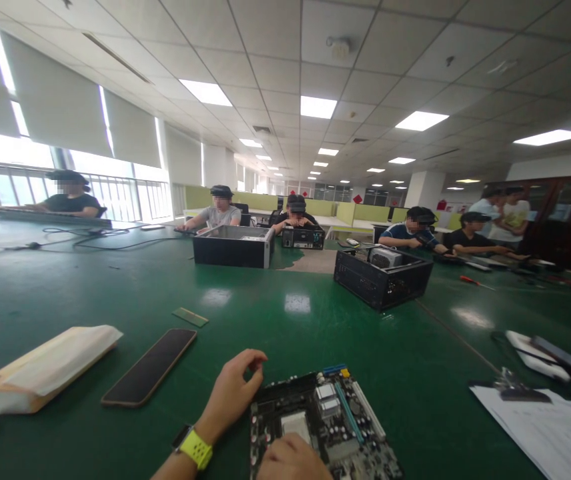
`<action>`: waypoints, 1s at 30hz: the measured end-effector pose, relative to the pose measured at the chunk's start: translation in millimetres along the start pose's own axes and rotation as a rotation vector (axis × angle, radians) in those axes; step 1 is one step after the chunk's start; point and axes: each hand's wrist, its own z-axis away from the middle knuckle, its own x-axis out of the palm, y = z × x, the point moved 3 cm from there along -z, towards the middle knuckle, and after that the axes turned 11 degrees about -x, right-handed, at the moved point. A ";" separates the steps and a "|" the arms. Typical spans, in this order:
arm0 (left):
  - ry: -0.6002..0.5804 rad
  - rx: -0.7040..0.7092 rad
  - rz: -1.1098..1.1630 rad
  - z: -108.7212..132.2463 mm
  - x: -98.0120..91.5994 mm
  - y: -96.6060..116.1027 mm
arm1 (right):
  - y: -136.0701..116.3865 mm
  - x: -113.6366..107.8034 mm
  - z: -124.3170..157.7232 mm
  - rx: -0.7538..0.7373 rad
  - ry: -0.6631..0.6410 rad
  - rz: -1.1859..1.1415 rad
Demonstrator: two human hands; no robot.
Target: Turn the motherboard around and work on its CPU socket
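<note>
A motherboard with blue and white slots lies on the green table, close in front of me. My left hand, with a yellow-green watch band on its wrist, is at the board's left upper corner. Its fingers are curled with a gap between thumb and fingers, and nothing shows in them. Over the lower left part of the board is my right hand, knuckles up, next to a pale square part. The fingertips of this hand are hidden beneath it.
A phone, a tissue pack and a green memory stick lie to the left. Farther off stand black computer cases. A clipboard is at right, a red screwdriver beyond. Several people sit around the table.
</note>
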 end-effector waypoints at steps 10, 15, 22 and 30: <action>0.017 0.009 -0.034 -0.3 -3.0 0.1 | 46.6 -122.9 19.4 0.454 -0.061 -0.160; -0.007 -0.002 -0.034 1.2 -4.2 -0.2 | 102.5 -129.5 51.0 0.806 0.015 -0.030; -0.012 -0.008 -0.029 1.0 -3.0 1.0 | 150.3 -140.2 99.2 1.131 -0.020 0.256; -0.035 0.000 -0.020 1.4 -0.8 -0.7 | 179.6 -146.5 142.6 1.362 0.020 0.218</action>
